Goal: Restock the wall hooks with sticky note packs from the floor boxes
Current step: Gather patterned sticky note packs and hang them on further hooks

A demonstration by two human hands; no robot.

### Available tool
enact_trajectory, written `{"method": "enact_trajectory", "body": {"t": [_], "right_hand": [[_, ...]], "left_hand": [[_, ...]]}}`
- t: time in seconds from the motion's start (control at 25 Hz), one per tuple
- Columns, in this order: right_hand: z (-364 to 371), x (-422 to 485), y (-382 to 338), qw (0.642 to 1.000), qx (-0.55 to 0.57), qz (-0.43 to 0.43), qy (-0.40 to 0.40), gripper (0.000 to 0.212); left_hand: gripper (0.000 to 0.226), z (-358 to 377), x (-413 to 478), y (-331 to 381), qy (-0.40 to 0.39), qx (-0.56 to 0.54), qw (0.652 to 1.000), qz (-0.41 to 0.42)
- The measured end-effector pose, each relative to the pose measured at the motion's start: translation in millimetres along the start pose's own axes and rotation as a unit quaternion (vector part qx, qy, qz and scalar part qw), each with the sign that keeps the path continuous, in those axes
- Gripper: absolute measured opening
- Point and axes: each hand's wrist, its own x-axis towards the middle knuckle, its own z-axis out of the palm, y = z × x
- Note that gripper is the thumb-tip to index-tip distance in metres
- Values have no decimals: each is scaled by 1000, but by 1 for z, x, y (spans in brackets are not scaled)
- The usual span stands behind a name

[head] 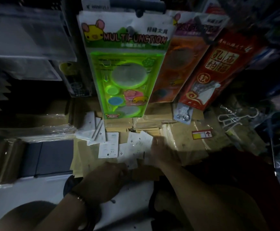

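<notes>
Down low in the dim light, I see the sticky note packs [108, 146] as flat white cards with small dark hang holes and faint print, scattered loose and overlapping across brown cardboard on the floor. A few more white packs [92, 129] lean together on edge just to their left. My view of the right hand [161, 147] shows it stretched forward from a bare forearm, knuckles up, with its fingers bent down onto the far edge of the scattered packs; I cannot tell whether it pinches one or only touches them. The left hand [107, 178] sits nearer to me, well apart from the right, with its fingers curled toward the near edge of the white cards, and the darkness hides whether anything is in its grip. A thin bracelet [79, 197] circles that wrist. The cardboard box [186, 142] to the right carries a red and yellow sticker [201, 134] and clear wrap. Whether the packs lie inside an open box or on top of one I cannot make out. Above them hang a green pack [124, 64], an orange pack [174, 64] and a red pack [219, 67].
</notes>
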Motion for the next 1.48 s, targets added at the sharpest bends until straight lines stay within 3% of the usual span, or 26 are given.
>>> {"method": "enact_trajectory", "body": {"t": [0.16,0.32,0.44,0.56,0.64,0.76,0.88,0.96,1.12,1.2,1.32,1.36,1.48], "right_hand": [[32,-38,-5,995,66,66,36,73],[54,-52,-18,994,8,113,-3,92],[50,-44,-30,976,105,189,-15,100],[43,-41,-31,964,111,241,18,112],[41,-42,-32,964,130,229,44,103],[16,-43,-36,946,230,208,93,68],[-32,-39,-40,964,201,168,56,37],[-69,-45,-43,977,174,123,23,31],[-115,-95,-44,967,255,29,-5,28],[-117,-133,-42,964,261,-35,37,18],[-106,-179,-48,936,308,-143,96,11],[-104,-188,-51,926,327,-170,85,19],[-97,-195,-49,925,296,-235,38,71]], "left_hand": [[24,-1,5,4,16,14,999,26],[25,4,6,13,-12,-4,999,40],[22,7,3,7,-34,-37,999,21],[23,9,2,-2,-26,-24,999,8],[24,8,3,-5,-14,-19,1000,9],[24,5,5,-6,15,-10,1000,5],[25,2,6,-7,29,-11,1000,-1],[34,3,4,-7,28,-28,999,-8],[33,3,4,-1,36,-113,992,-29],[37,5,7,10,63,-252,964,-56],[47,9,2,35,64,-520,850,-59],[42,12,-1,41,77,-550,830,-39],[27,18,-11,43,146,-590,794,-13]]}}
